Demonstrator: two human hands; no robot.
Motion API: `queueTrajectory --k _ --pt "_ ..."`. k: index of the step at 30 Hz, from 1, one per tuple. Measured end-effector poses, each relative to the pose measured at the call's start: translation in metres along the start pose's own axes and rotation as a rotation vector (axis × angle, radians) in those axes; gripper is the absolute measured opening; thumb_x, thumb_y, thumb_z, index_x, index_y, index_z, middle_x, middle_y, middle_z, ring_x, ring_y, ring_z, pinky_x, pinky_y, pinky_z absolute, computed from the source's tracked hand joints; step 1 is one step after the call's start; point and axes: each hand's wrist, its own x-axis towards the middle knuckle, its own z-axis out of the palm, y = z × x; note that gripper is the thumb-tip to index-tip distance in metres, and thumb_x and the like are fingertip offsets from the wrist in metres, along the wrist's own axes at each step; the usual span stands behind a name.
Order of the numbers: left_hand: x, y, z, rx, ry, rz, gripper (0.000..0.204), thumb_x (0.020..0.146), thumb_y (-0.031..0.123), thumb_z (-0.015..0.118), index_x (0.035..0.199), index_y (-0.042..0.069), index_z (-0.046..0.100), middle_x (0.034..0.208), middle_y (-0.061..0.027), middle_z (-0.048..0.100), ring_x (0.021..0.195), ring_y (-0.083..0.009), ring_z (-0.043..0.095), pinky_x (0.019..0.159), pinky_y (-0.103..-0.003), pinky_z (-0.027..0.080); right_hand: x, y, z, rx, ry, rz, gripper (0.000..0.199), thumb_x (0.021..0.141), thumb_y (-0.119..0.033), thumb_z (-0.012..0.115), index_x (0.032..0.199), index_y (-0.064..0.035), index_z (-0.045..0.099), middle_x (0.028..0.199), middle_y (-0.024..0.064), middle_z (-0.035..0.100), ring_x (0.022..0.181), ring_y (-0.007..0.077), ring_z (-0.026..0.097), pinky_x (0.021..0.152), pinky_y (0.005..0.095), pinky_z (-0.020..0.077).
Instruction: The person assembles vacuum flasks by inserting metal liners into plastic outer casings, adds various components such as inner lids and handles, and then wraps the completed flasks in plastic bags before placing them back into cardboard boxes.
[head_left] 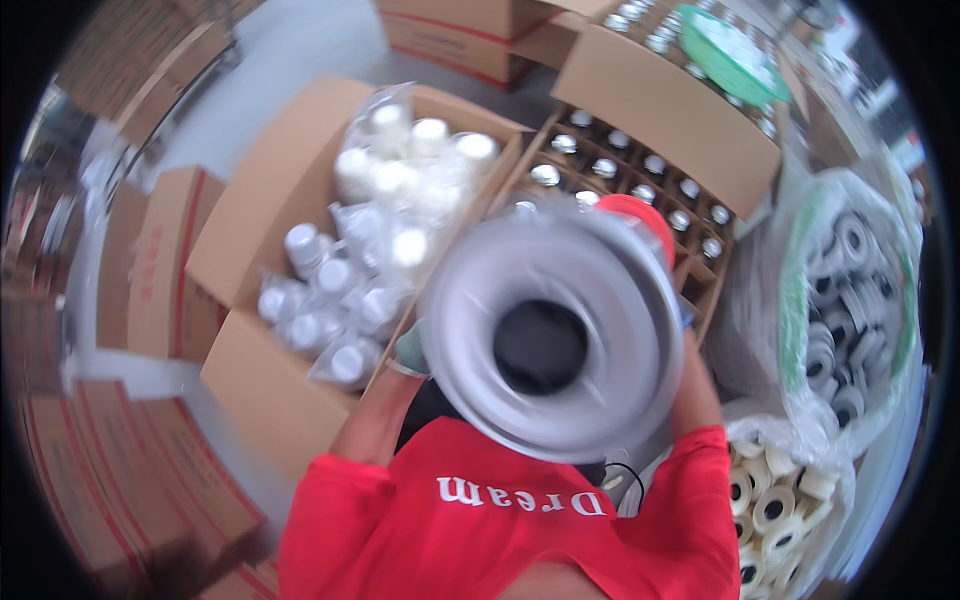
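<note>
A large round grey thing (455, 330), ringed in steps with a dark round centre, fills the middle of the view close to me. I cannot tell its kind. At its left edge is my left hand (410, 350) in a pale greenish glove, the fingers mostly hidden behind the rim. My right hand (686, 314) shows only as a bit of blue at the right edge; the grey thing covers the rest. A red rounded thing (640, 218) stands out behind its upper right rim. What either hand holds is hidden.
An open carton (285, 180) at left holds bagged white-capped bottles (335, 275). Another carton (665, 95), with dividers, holds silver-topped bottles (603, 168). A green basket (730, 55) sits beyond. At right are bags of grey rings (850, 300) and cream rings (775, 510). Closed cartons (130, 480) stand lower left.
</note>
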Motion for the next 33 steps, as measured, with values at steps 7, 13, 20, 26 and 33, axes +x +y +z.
queueTrajectory --k 7,13,20,26,33 --pt "-0.029 0.005 -0.030 1.702 -0.383 0.736 0.043 0.086 0.012 0.061 0.123 0.033 0.063 0.132 -0.0078 0.054 0.127 -0.0320 0.047 0.111 -0.049 0.032 0.044 -0.033 0.016 -0.542 -0.499 0.016 0.061 0.082 -0.038 0.063 0.129 0.0011 0.054 0.124 0.0127 0.058 0.115 0.0244 0.055 0.103 0.0378 0.0406" --pt "-0.048 0.054 -0.165 0.892 0.654 0.386 0.029 0.087 0.010 0.062 0.114 0.003 0.064 0.098 -0.0081 0.070 0.072 -0.0174 0.065 0.064 -0.031 0.051 0.033 -0.012 0.061 -0.662 -0.455 0.170 0.050 0.085 -0.027 0.063 0.128 -0.0007 0.055 0.127 0.0094 0.057 0.118 0.0204 0.052 0.103 0.0331 0.0382" --pt "-0.052 0.054 -0.298 1.542 0.906 0.275 0.033 0.085 0.036 0.067 0.100 0.006 0.066 0.090 -0.0115 0.066 0.078 -0.0249 0.064 0.070 -0.041 0.049 0.075 -0.025 0.054 -0.632 -0.409 0.041 0.048 0.093 -0.023 0.053 0.132 0.0036 0.050 0.126 0.0121 0.058 0.119 0.0232 0.054 0.104 0.0373 0.0401" --pt "-0.109 0.011 -0.280 2.197 0.779 -0.112 0.047 0.081 0.049 0.066 0.094 0.004 0.067 0.097 -0.0158 0.067 0.087 -0.0302 0.065 0.081 -0.047 0.049 0.094 -0.001 0.039 -0.540 -0.277 0.114 0.044 0.095 -0.022 0.052 0.132 0.0018 0.050 0.124 0.0102 0.060 0.115 0.0203 0.057 0.101 0.0366 0.0429" --pt "-0.078 0.083 -0.224 0.803 0.736 -0.200 0.026 0.088 0.029 0.066 0.089 0.004 0.069 0.080 -0.0055 0.067 0.073 -0.0158 0.066 0.072 -0.033 0.054 0.118 -0.002 0.080 -0.722 -0.271 0.163 0.038 0.094 -0.023 0.059 0.125 -0.0020 0.056 0.109 0.0058 0.062 0.101 0.0146 0.059 0.089 0.0291 0.0474"
